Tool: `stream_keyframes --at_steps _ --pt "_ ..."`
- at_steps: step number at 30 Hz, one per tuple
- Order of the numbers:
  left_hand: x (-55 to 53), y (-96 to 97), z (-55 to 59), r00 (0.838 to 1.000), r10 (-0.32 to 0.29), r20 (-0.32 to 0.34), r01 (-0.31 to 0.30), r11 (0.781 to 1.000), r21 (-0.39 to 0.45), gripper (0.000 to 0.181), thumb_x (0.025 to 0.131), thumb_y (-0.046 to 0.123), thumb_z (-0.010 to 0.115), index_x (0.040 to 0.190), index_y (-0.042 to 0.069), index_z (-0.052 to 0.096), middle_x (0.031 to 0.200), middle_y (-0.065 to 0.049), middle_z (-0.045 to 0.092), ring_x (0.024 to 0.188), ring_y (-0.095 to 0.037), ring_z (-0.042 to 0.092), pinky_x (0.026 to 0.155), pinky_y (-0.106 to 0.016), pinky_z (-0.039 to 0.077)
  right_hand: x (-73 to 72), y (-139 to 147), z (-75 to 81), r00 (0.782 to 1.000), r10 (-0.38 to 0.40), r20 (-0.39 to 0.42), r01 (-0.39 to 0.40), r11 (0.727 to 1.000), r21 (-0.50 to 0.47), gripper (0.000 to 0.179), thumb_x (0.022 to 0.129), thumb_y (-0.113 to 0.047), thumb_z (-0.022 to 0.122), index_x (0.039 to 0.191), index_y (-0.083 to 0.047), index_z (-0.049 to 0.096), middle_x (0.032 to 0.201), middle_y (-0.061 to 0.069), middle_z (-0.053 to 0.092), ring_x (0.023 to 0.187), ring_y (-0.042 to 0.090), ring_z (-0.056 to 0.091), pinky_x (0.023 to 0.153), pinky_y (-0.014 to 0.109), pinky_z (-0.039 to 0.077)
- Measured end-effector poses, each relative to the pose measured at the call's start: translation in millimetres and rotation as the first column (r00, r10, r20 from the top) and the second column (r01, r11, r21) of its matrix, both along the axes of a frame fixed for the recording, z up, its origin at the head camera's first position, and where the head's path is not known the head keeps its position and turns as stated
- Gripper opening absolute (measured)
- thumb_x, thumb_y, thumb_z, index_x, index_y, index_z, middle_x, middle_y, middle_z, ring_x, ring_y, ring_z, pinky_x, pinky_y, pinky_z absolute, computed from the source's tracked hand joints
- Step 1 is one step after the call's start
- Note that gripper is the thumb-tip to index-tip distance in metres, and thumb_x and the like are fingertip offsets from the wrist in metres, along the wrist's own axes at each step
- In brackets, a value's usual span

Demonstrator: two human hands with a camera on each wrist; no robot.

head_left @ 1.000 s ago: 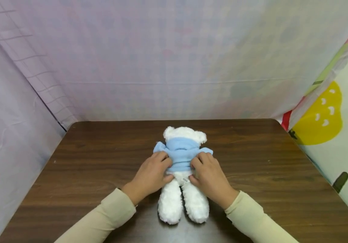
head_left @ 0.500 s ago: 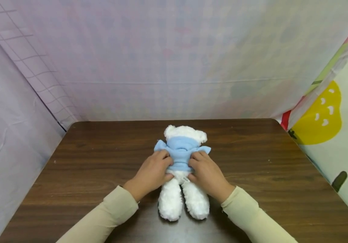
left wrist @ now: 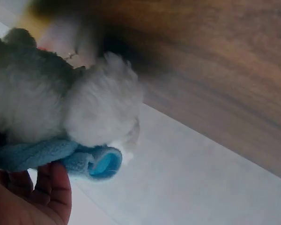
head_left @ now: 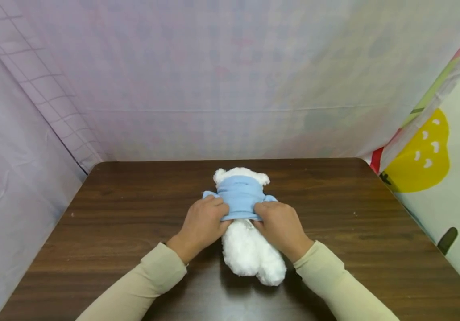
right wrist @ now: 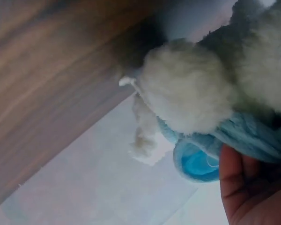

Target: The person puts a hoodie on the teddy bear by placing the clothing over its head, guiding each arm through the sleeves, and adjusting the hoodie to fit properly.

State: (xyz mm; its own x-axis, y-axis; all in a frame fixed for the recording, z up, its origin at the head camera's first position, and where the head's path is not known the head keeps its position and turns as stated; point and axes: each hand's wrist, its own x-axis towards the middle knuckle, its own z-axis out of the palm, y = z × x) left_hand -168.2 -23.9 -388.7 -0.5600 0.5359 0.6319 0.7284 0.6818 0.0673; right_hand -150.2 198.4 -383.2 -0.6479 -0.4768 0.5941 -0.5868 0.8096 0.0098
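Observation:
A white plush bear in a light blue knit top is held between my two hands over the table, a shadow under its legs. Its ears point away from me and no face shows in the head view. My left hand grips the lower left side of the top, thumb by the hem. On the opposite side, my right hand grips the hem the same way. Both wrist views show white fur hanging beside a hollow blue sleeve, the left sleeve and the right sleeve, near my curled fingers.
The dark wood-grain table extends on both sides of the bear. A pale patterned curtain hangs along its back edge. On the right hangs a light cloth with a yellow fruit print.
My hands have pulled the top's hem upward with the bear in it. The bear's legs have drawn together and swung a little to the right, away from where they lay apart.

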Motion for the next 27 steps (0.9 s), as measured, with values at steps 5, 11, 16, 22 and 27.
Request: stream_keyframes --at_steps 5,11,16,22,27 --pt "3.5 1.1 0.3 0.999 0.048 0.025 -0.048 0.999 0.008 0.043 0.075 0.010 0.080 0.063 0.017 0.039 0.059 0.004 0.045 0.055 -0.018 0.047 0.047 -0.031 0.041 0.0 -4 2.5 1.000 -0.017 0.002 0.017 0.999 -0.031 0.043 0.071 -0.012 0.082 0.066 -0.018 0.040 0.059 -0.003 0.042 0.048 0.019 0.043 0.041 0.038 0.037" --pt "5.0 1.5 -5.5 0.983 0.041 0.179 -0.017 0.991 -0.134 0.035 0.084 0.024 0.076 0.067 0.019 0.046 0.067 0.007 0.048 0.066 -0.015 0.050 0.057 -0.030 0.044 -0.8 1 1.2 0.968 0.007 0.252 -0.002 1.000 -0.019 0.048 0.075 -0.013 0.081 0.060 -0.020 0.036 0.057 -0.009 0.030 0.050 0.009 0.029 0.044 0.028 0.032" --pt "2.3 -9.7 -1.7 0.925 -0.056 0.376 0.125 0.979 -0.163 0.025 0.090 0.031 0.072 0.071 0.016 0.069 0.075 0.008 0.050 0.073 -0.012 0.048 0.065 -0.027 0.043 -2.2 13 4.7 0.854 0.143 0.499 -0.112 0.989 -0.093 0.046 0.090 -0.029 0.074 0.056 -0.023 0.043 0.057 -0.014 0.033 0.050 0.000 0.028 0.047 0.021 0.030" --pt "6.2 -14.2 -3.4 0.892 -0.095 0.442 0.159 0.981 -0.110 0.033 0.092 0.031 0.072 0.066 0.011 0.073 0.078 0.006 0.050 0.076 -0.012 0.047 0.067 -0.026 0.043 0.4 12 -0.7 0.877 0.131 0.461 -0.111 0.991 -0.071 0.043 0.090 -0.025 0.074 0.053 -0.022 0.052 0.061 -0.012 0.042 0.051 0.001 0.033 0.049 0.022 0.035" --pt "11.0 -11.9 -7.9 0.912 -0.008 0.409 0.050 0.994 -0.092 0.031 0.087 0.035 0.078 0.067 0.015 0.067 0.076 0.007 0.051 0.073 -0.011 0.049 0.065 -0.025 0.045 1.5 7 -5.2 0.898 0.103 0.428 -0.071 0.993 -0.090 0.034 0.087 -0.027 0.078 0.060 -0.023 0.057 0.061 -0.014 0.045 0.053 0.000 0.038 0.052 0.022 0.038"
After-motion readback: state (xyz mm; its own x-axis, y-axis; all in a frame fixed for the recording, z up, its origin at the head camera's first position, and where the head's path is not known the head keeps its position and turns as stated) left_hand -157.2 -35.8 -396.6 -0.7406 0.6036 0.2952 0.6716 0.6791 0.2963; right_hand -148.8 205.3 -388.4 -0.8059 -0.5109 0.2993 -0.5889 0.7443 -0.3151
